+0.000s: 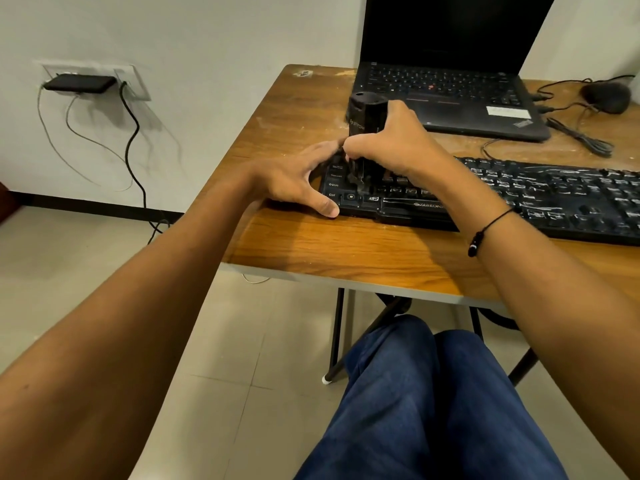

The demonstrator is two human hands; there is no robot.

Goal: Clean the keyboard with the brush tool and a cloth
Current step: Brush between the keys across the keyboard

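Our right hand (391, 140) grips the black brush tool (366, 114) upright over the keyboard (519, 195) | our left hand (298, 174), fingers spread, steadies its left end | keyboard lies on wooden table (311, 244), before laptop (446, 81)

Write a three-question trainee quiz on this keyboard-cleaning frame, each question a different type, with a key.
1. True or false: the right hand grips the brush tool over the left end of the keyboard.
2. The left hand is: A) holding a cloth B) steadying the keyboard's left end C) on the laptop.
3. Fill in: the mouse lies to the ___ of the laptop.

Key: 1 true; 2 B; 3 right.
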